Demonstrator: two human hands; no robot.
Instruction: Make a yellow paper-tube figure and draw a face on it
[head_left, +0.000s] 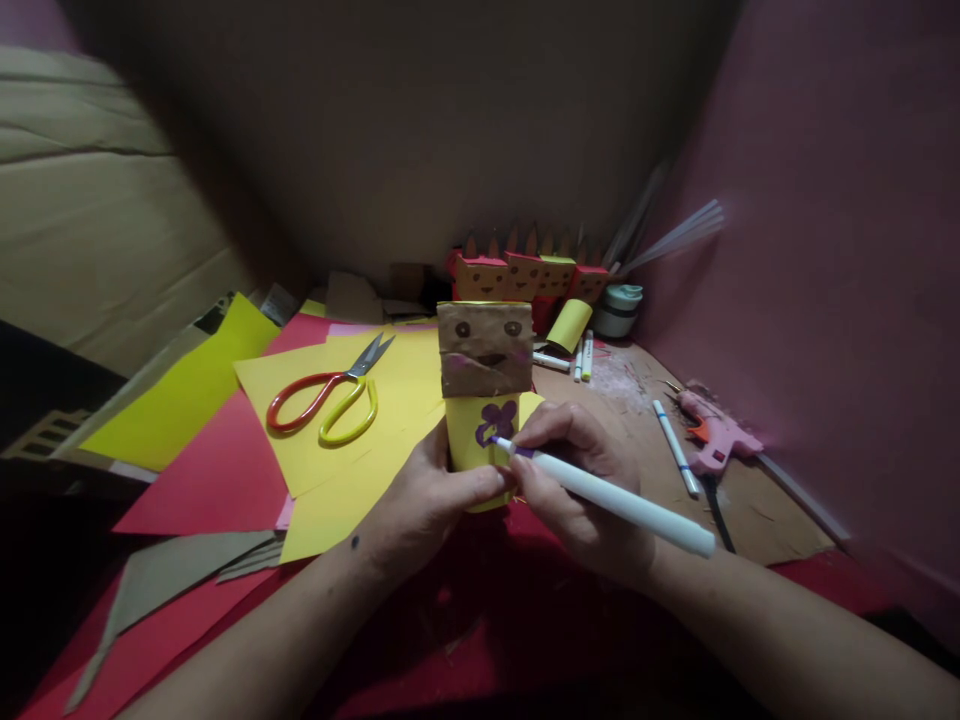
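Observation:
In the head view, my left hand is wrapped around the lower part of a yellow paper tube figure, its thumb across the front. On top of the tube is a brown cardboard face with drawn eyes, mouth and pinkish cheeks. My right hand grips a white marker between thumb and fingers. The marker's purple tip touches a purple flower drawn on the tube, with part of one petal still yellow inside its outline. The tube stands upright, slightly above the red surface.
Scissors with red and yellow handles lie on yellow paper at left, beside red sheets and cardboard strips. Several similar figures stand behind. A pink glue gun, a blue-banded marker and a yellow tube lie right.

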